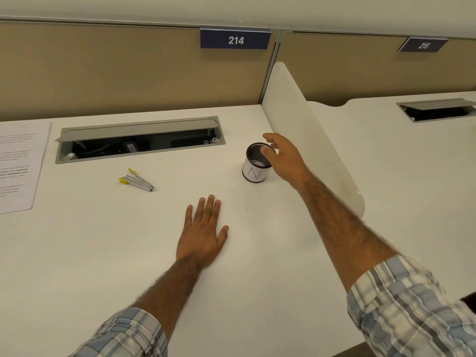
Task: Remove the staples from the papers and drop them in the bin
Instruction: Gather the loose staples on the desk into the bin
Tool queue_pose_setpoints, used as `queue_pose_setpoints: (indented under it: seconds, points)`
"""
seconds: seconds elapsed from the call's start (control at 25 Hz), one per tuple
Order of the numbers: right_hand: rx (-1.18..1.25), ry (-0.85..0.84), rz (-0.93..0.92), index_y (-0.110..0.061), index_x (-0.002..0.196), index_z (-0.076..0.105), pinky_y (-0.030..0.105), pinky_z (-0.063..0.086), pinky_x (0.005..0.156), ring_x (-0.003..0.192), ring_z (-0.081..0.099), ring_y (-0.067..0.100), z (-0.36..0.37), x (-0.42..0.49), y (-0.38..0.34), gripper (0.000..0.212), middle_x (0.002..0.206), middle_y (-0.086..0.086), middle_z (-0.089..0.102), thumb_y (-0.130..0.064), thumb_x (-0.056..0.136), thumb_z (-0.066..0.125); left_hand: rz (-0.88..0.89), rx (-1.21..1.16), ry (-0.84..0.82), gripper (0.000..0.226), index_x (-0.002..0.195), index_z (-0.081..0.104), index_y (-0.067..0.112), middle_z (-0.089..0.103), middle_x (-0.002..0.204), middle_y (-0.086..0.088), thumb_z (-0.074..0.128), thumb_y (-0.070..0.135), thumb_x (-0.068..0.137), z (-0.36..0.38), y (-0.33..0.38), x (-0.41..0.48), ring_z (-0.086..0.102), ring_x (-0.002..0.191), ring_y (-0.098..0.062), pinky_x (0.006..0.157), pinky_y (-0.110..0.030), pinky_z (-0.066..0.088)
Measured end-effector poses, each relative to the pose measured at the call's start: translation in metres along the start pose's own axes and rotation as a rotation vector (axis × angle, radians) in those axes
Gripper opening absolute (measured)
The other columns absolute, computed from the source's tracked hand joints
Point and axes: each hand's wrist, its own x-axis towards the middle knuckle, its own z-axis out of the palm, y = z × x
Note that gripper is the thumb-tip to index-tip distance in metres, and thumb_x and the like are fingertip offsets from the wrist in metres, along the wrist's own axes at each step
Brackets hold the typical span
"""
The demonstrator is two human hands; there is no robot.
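Observation:
A small round black mesh bin [255,164] with a white paper label stands on the white desk, right of centre. My right hand [284,157] hovers over its rim, fingers spread above the opening; any staple in them is too small to see. My left hand [203,231] lies flat, palm down, on the desk in front of the bin, holding nothing. A staple remover [137,179] with yellow handles lies to the left. Printed papers [19,166] rest at the desk's far left edge, partly cut off.
An open cable tray [139,140] with a raised grey lid is sunk into the desk at the back. A white curved divider [309,130] stands right of the bin. Tan partition panels carry the signs 214 and 215. A neighbouring desk lies to the right.

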Motion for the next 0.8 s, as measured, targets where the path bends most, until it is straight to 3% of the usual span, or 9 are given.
queue_pose_setpoints:
  seconds: [0.08, 0.16, 0.28, 0.4, 0.52, 0.8]
  points:
    - [0.139, 0.062, 0.015, -0.013, 0.138, 0.054, 0.036, 0.041, 0.112, 0.126, 0.053, 0.015, 0.014, -0.032, 0.018, 0.039, 0.141, 0.004, 0.056, -0.014, 0.098, 0.055, 0.000, -0.005, 0.004, 0.072, 0.165, 0.000, 0.021, -0.007, 0.174, 0.001, 0.021, 0.055, 0.105, 0.002, -0.001, 0.000, -0.008, 0.160, -0.020, 0.129, -0.049, 0.000]
    - [0.074, 0.038, 0.089, -0.011, 0.144, 0.048, 0.037, 0.034, 0.117, 0.137, 0.045, 0.019, 0.038, -0.074, 0.050, 0.044, 0.149, 0.007, 0.049, -0.019, 0.101, 0.054, 0.002, 0.003, -0.002, 0.073, 0.165, -0.001, 0.021, -0.007, 0.174, 0.000, 0.021, 0.055, 0.104, 0.003, 0.000, 0.001, -0.008, 0.160, -0.020, 0.129, -0.050, 0.001]
    - [-0.344, -0.064, 0.185, -0.010, 0.156, 0.023, 0.038, 0.015, 0.124, 0.153, 0.015, 0.023, 0.070, -0.129, 0.096, 0.066, 0.166, 0.008, 0.018, -0.045, 0.103, 0.040, -0.001, 0.013, -0.004, 0.073, 0.165, -0.002, 0.021, -0.008, 0.174, 0.000, 0.020, 0.055, 0.104, 0.001, 0.001, 0.001, -0.009, 0.160, -0.021, 0.129, -0.050, 0.001]
    - [-0.707, -0.027, 0.220, -0.008, 0.159, 0.004, 0.052, 0.005, 0.123, 0.155, -0.003, 0.027, 0.089, -0.155, 0.117, 0.085, 0.168, 0.008, -0.003, -0.066, 0.098, 0.017, -0.004, 0.030, -0.016, 0.073, 0.165, -0.006, 0.021, -0.012, 0.173, 0.000, 0.018, 0.055, 0.104, 0.000, 0.001, 0.002, -0.012, 0.159, -0.020, 0.129, -0.050, -0.001]
    - [-0.821, 0.012, 0.209, -0.006, 0.158, 0.007, 0.062, 0.006, 0.120, 0.154, -0.001, 0.030, 0.105, -0.156, 0.115, 0.090, 0.168, 0.009, 0.000, -0.071, 0.095, 0.011, -0.001, 0.032, -0.008, 0.073, 0.165, -0.006, 0.021, -0.012, 0.173, 0.000, 0.018, 0.055, 0.105, 0.001, 0.001, 0.001, -0.012, 0.159, -0.021, 0.129, -0.050, 0.000]
    - [-0.863, -0.058, 0.064, -0.018, 0.160, 0.006, 0.065, -0.003, 0.119, 0.154, -0.006, 0.031, 0.123, -0.138, 0.101, 0.086, 0.168, 0.008, -0.004, -0.074, 0.094, 0.015, 0.002, 0.043, -0.012, 0.074, 0.164, -0.007, 0.021, -0.014, 0.173, -0.001, 0.017, 0.057, 0.105, 0.003, 0.000, 0.002, -0.015, 0.159, -0.021, 0.129, -0.050, -0.001]
